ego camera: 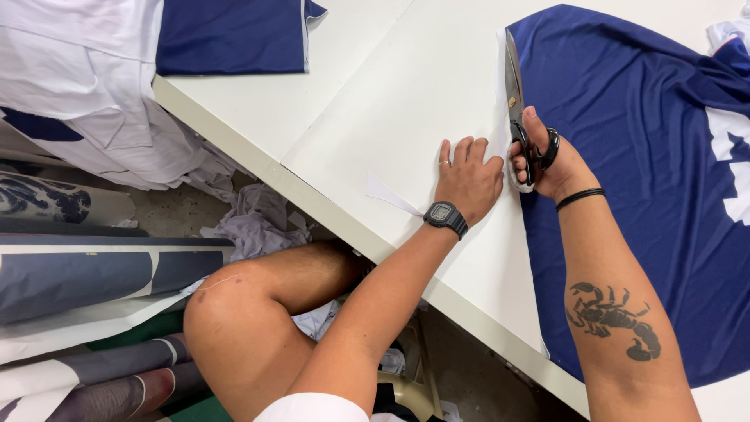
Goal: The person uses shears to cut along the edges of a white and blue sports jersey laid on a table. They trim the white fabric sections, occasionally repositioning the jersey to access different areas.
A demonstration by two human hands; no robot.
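Observation:
My right hand (547, 160) grips black-handled scissors (516, 94), blades pointing away from me along the left edge of a navy blue fabric piece (625, 156) with white markings, spread on the white table (375, 117). A thin white strip runs along that fabric edge beside the blades. My left hand (466, 178), wearing a black digital watch and a ring, lies flat with fingers apart on the white surface just left of the scissors. It holds nothing.
A small white paper scrap (389, 194) lies near the table's edge. White and navy fabric (156, 47) is heaped at the far left corner. Below the table are my bare knee (234, 312), crumpled scraps and rolled printed material (70, 273).

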